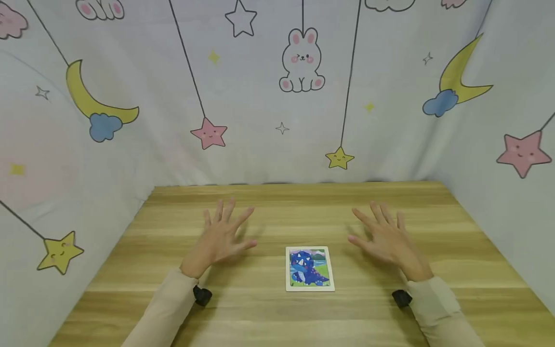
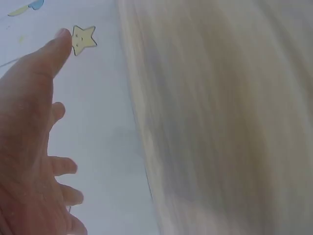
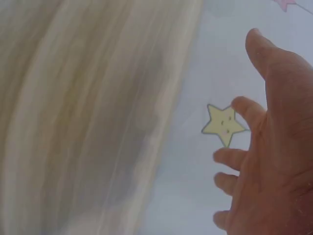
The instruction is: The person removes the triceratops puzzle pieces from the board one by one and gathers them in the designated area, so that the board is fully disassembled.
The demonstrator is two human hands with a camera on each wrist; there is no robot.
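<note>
A person's left hand [image 1: 223, 236] and right hand [image 1: 383, 236] hover palms down with fingers spread above a wooden table [image 1: 277, 313]; each grip is open and holds nothing; between the hands, nearer the person, a small framed jigsaw puzzle [image 1: 310, 268] showing a blue dinosaur lies flat on the table, apart from both hands; its picture looks whole, with no loose pieces in sight, so the work on it appears either finished or not yet begun; beige sleeves cover both forearms; a pale curtain [image 1: 277, 96] printed with stars, moons and a rabbit hangs behind and at both sides.
</note>
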